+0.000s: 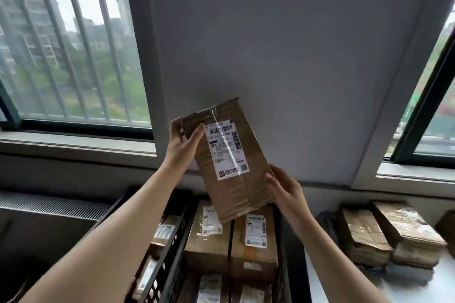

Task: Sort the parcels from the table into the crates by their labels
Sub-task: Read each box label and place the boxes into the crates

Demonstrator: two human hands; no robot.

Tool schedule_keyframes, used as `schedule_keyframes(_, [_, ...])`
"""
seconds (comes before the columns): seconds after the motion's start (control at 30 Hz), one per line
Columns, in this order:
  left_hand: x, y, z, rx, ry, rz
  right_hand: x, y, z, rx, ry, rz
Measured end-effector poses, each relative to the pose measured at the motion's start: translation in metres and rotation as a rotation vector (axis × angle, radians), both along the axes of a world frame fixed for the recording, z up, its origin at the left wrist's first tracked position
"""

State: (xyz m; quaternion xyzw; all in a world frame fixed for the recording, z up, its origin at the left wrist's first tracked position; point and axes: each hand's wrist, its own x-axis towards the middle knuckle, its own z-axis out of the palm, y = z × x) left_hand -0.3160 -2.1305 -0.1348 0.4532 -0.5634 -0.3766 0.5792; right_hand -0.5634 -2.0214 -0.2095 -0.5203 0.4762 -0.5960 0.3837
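Left hand [183,140] grips the upper left corner of a cardboard parcel [231,179], thumb on the front face, fingers wrapped behind. Right hand [286,190] clamps the lower right edge, thumb in front, fingers behind. Both are closed on the parcel. It is held up in the air, tilted, with its white shipping label [227,150] facing the camera. Printed text and barcodes show, but they are too blurred to read a destination.

The parcel hangs directly above a black crate [282,261] but does not touch it. This crate holds at least four labelled boxes laid flat: two behind [209,236] [253,241] and two nearer, cut off by the frame edge. A second crate [172,263] sits just to the left, with a couple of parcels [162,230] inside. Most of it is hidden by the left arm.

On the right, the white counter [418,288] carries two stacks of worn cardboard parcels [364,236] [406,229], with a bit more at the far right edge. Behind are a grey wall and barred windows.

Progress, as a judgement: the task is partway done, with several parcels crated and a fair pile left on the counter. The step in hand looks like a label check, with the drop not yet made. I cannot tell which crate matches.
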Motion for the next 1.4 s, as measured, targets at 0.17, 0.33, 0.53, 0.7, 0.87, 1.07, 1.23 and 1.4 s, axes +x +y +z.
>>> schedule_keyframes(0.17, [0.031, -0.024, -0.011, 0.023, -0.026, -0.029, 0.034, -0.018, -0.002, 0.007, -0.045, -0.181])
schedule_keyframes(0.33, [0.059, -0.037, -0.04, 0.126, -0.123, -0.16, 0.052, -0.022, -0.006, 0.092, -0.236, -0.381])
schedule_keyframes(0.53, [0.079, -0.031, -0.066, 0.394, -0.377, -0.408, 0.047, -0.023, -0.007, 0.296, -0.227, -0.413])
schedule_keyframes(0.7, [0.07, -0.022, -0.079, 0.626, -0.553, -0.514, 0.04, -0.014, -0.01, 0.529, -0.089, -0.373])
schedule_keyframes(0.87, [0.067, -0.004, -0.113, 0.804, -0.669, -0.599, 0.037, 0.003, -0.042, 0.672, -0.039, -0.329])
schedule_keyframes(1.07, [0.071, 0.017, -0.162, 0.979, -0.749, -0.618, 0.041, 0.016, -0.107, 0.831, -0.028, -0.278])
schedule_keyframes(1.23, [0.075, 0.021, -0.198, 0.972, -0.809, -0.578, 0.046, 0.017, -0.146, 0.877, -0.029, -0.266])
schedule_keyframes(1.4, [0.076, 0.022, -0.239, 0.89, -1.049, -0.521, 0.062, 0.018, -0.174, 0.916, 0.132, -0.285])
